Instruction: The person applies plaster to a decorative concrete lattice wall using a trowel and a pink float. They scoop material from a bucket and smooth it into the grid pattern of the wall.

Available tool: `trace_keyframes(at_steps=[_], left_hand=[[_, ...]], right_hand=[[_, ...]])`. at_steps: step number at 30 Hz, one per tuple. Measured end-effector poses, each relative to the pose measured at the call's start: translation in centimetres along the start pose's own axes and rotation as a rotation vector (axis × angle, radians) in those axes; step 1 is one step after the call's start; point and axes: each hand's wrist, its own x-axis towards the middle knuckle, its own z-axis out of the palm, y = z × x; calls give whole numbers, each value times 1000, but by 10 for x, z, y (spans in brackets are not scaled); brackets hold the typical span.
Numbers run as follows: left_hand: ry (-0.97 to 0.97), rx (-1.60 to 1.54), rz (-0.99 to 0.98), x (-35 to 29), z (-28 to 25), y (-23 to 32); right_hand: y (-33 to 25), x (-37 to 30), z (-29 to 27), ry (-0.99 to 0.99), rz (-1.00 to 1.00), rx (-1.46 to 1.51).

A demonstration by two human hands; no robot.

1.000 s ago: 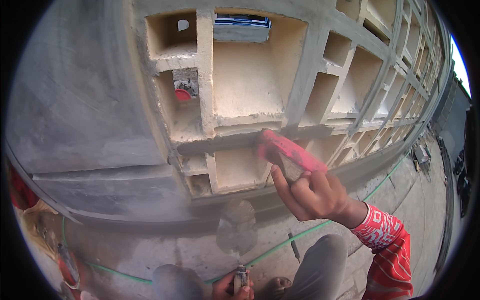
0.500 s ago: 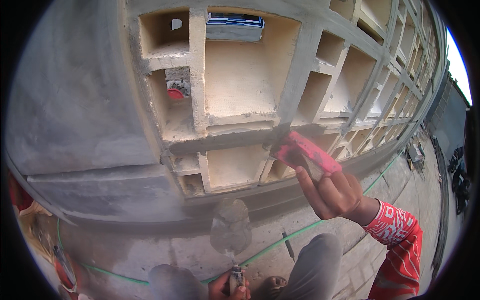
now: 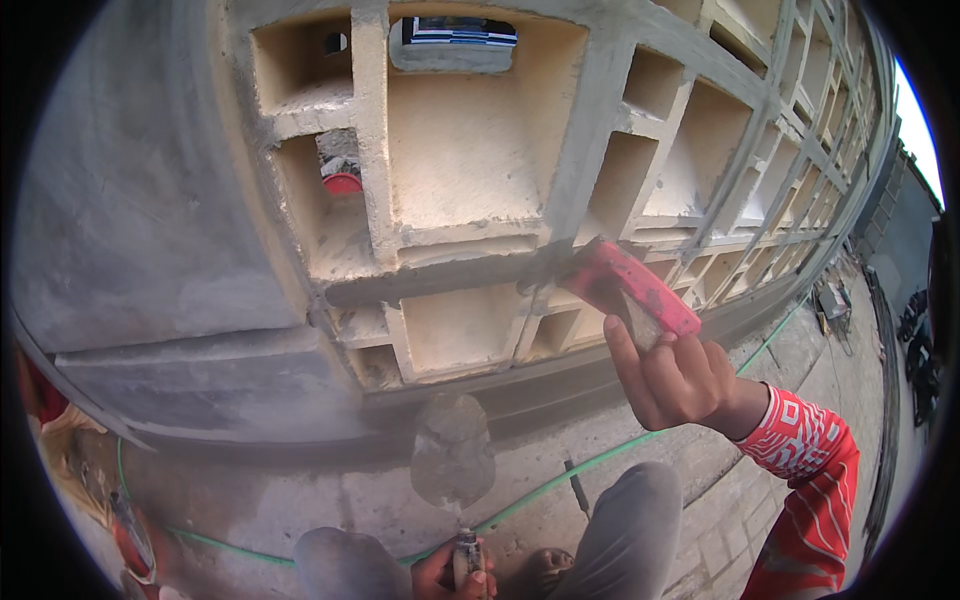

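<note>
My right hand (image 3: 690,378) grips a small red float (image 3: 640,285) by its back, the far end of it against the grey band between the openings of a cream block lattice wall (image 3: 465,150). A strip of darker, wet-looking mortar (image 3: 430,280) runs along that band to the left of the float. Low in the middle, my left hand (image 3: 455,572) is closed round the handle of a trowel (image 3: 453,450). Its broad, mortar-smeared blade points away from me toward the foot of the wall.
Smooth grey plaster (image 3: 150,220) covers the wall at left. A green hose (image 3: 560,487) crosses the paved ground past my knees. Another person's arm and leg (image 3: 75,450) show at the left rim. Tools or debris (image 3: 832,302) lie by the wall's far right end.
My right hand and the red float have shifted slightly right along the band. The left hand still holds the trowel in nearly the same place. The view has turned a little.
</note>
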Motion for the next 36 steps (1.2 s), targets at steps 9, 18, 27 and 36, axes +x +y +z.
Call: trace_keyframes(at_steps=[9,18,27,36], left_hand=[[-42,-116,-96,6,2,46],[-55,-180,-37,4,1,33],[-16,-164,-175,-3,-5,55],[-50,-340,-53,4,-1,68]], right_hand=[[11,4,8,-81,48,-26],[-57,17,-30,-143,872,894],[-80,65,-10,-177,1041,972],[-68,73,-11,-212,993,881]])
